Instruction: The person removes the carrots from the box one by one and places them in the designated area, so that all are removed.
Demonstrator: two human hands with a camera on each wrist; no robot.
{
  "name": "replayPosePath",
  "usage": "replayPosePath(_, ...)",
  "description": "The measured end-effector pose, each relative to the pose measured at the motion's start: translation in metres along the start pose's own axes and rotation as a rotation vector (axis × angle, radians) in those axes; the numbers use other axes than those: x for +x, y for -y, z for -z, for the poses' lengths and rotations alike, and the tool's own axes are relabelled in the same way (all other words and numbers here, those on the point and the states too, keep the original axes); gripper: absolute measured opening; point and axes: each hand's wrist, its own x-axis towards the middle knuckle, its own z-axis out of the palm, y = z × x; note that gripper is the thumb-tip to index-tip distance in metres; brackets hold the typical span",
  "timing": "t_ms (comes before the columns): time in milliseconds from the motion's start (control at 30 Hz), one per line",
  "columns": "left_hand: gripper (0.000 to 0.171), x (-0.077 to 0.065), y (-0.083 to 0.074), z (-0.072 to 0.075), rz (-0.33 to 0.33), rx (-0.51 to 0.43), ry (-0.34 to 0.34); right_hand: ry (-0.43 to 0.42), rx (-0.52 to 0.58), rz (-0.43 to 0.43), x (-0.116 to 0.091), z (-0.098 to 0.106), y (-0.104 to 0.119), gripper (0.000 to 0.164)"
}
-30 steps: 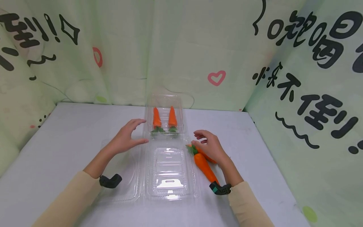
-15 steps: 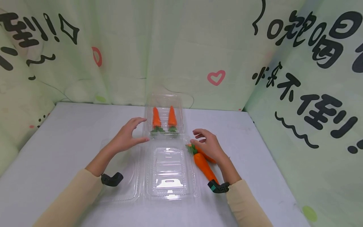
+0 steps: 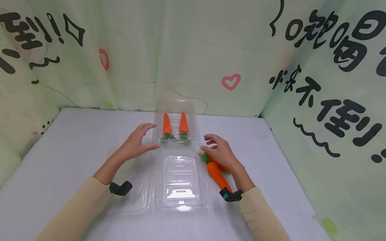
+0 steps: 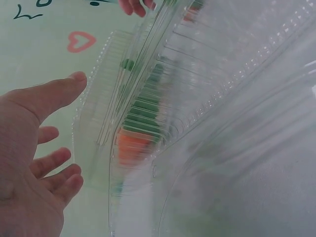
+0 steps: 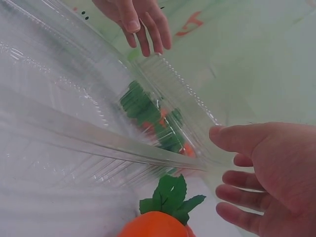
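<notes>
My left hand [image 3: 132,143] hovers at the left side of a clear plastic box [image 3: 175,106] at the back, thumb and fingers spread and holding nothing. Inside that box lie two carrots, a left carrot [image 3: 167,125] and a right carrot [image 3: 183,124], green tops toward me. To the right of the box, my right hand [image 3: 221,150] hangs over two loose carrots, its fingers loosely bent and nothing in them. The front loose carrot [image 3: 217,174] shows well; the one behind [image 3: 223,166] is partly covered by the hand. In the right wrist view, a leafy carrot top [image 5: 170,197] shows below the hand.
Nearer me a second clear box [image 3: 181,175] lies open on the white table [image 3: 81,140], its lid [image 3: 132,190] folded out to the left under my left forearm. Printed pale green curtains [image 3: 193,50] enclose the back and sides.
Both hands have drifted very slightly inward, the right one also a little away from me. The boxes and carrots stay where they were.
</notes>
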Motion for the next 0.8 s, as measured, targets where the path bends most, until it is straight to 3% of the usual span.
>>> replayPosePath(367, 0.079, 0.0008, 0.0006, -0.0015, 0.017, -0.006, 0.002, 0.001, 0.021, 0.043, 0.0044, -0.004, 0.0027, 0.051)
replayPosePath(800, 0.08, 0.0059, -0.0003, -0.0043, 0.023, 0.035, -0.007, 0.002, 0.05, 0.013, 0.0103, -0.0081, 0.0022, 0.056)
